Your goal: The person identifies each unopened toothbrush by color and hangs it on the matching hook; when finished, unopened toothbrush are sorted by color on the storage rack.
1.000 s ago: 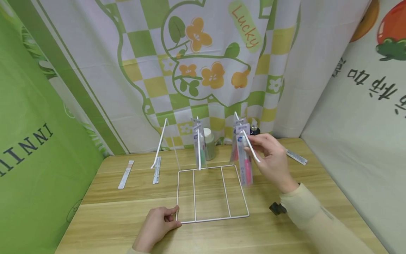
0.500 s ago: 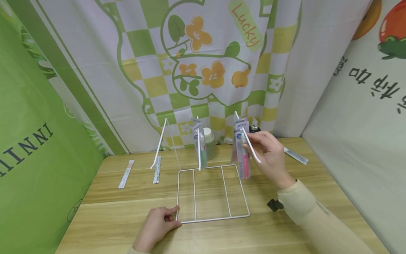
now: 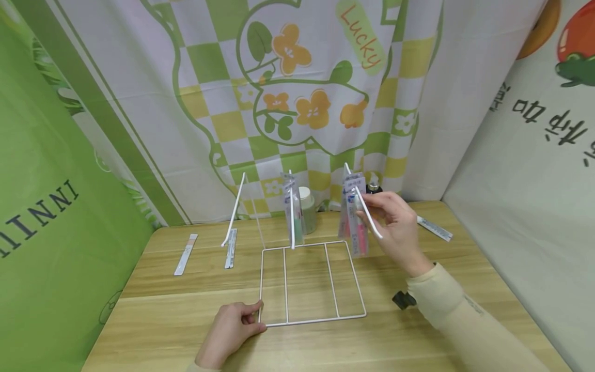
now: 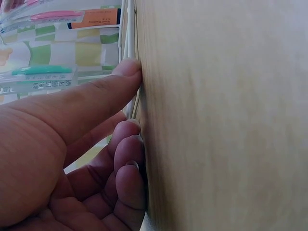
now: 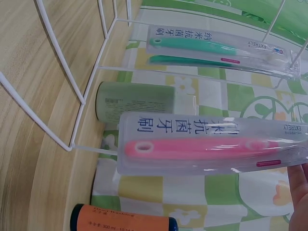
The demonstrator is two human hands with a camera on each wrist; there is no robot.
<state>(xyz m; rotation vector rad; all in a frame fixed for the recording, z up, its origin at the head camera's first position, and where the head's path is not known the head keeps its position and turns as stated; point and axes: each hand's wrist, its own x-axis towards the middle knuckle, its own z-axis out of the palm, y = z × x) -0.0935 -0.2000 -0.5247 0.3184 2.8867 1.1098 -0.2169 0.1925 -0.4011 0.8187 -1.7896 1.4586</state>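
A white wire rack (image 3: 316,320) with hooks stands on the table. My left hand (image 3: 232,330) grips the front left corner of its base; in the left wrist view the thumb (image 4: 108,86) lies along the wire. On the right hook hangs a packaged pink toothbrush (image 3: 360,237), its pink handle toward the table. My right hand (image 3: 395,227) pinches this pack near its top, beside the hook; in the right wrist view only part of the hand shows. Another pack hangs behind it. Packaged green toothbrushes (image 5: 192,45) hang on the middle hook. The left hook bears nothing.
Behind the rack stand a green bottle (image 3: 309,219) with a white cap and a dark bottle with an orange label (image 5: 125,219). Flat pale strips (image 3: 186,254) lie on the table at left and right. A patterned curtain (image 3: 316,139) hangs at the back.
My right hand has shifted slightly back, and the pink toothbrush pack has moved back along the right hook, closer to the pack behind it. My left hand stays on the rack's corner.
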